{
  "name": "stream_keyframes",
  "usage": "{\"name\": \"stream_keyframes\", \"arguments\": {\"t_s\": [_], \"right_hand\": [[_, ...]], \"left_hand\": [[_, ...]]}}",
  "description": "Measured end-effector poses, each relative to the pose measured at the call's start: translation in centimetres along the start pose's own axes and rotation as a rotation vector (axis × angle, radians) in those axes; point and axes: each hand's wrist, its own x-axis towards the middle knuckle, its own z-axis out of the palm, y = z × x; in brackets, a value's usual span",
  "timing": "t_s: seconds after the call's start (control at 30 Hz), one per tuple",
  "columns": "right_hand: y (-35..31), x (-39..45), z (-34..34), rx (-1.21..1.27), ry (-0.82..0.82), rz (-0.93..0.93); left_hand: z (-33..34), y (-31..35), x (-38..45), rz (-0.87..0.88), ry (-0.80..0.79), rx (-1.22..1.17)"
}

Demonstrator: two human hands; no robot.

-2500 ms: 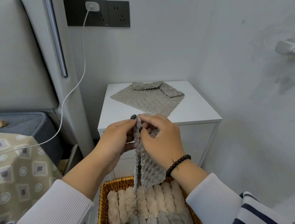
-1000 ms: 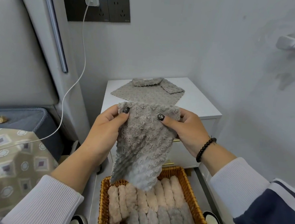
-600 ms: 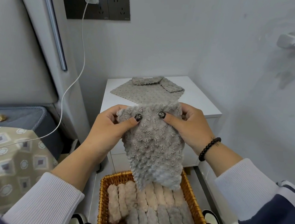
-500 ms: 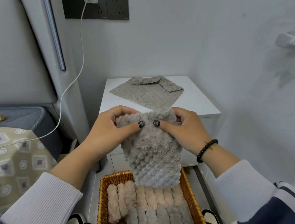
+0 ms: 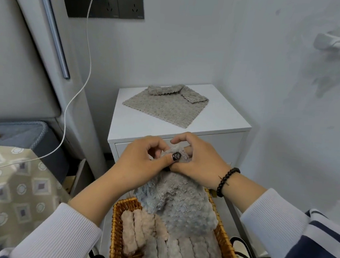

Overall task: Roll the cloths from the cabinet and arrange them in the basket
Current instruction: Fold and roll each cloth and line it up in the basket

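Note:
My left hand (image 5: 142, 163) and my right hand (image 5: 197, 163) are close together in front of the white cabinet (image 5: 216, 120), both pinching the bunched top edge of a fluffy grey cloth (image 5: 177, 206). The cloth hangs down from my fingers over the wicker basket (image 5: 116, 236). Inside the basket lie several rolled cloths (image 5: 140, 232), beige ones at the left and grey ones at the right. Another grey cloth (image 5: 162, 106) lies flat on the cabinet top, its far corners folded over.
A bed with a patterned cover (image 5: 7, 193) stands at the left. A white charger cable (image 5: 76, 93) hangs from the black wall socket (image 5: 102, 0). The wall at the right is close beside the cabinet. A white fixture (image 5: 338, 44) is mounted on it.
The cloth was spread wide between my hands a second ago. My hands have come together and lowered, gathering its top edge into a bunch, and the cloth hangs lower over the basket.

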Motion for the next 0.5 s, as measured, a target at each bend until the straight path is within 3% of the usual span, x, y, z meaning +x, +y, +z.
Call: {"name": "stream_keyframes", "arguments": {"t_s": [0.1, 0.23, 0.5], "right_hand": [[-0.2, -0.1, -0.2, 0.025, -0.073, -0.007], [0.0, -0.2, -0.8, -0.031, -0.205, 0.026], [2.0, -0.1, -3.1, -0.091, -0.252, 0.119]], "left_hand": [[-0.2, 0.0, 0.1, 0.020, 0.035, -0.021], [-1.1, -0.6, 0.5, 0.003, 0.220, -0.002], [-4.0, -2.5, 1.2, -0.089, 0.553, 0.082]]}}
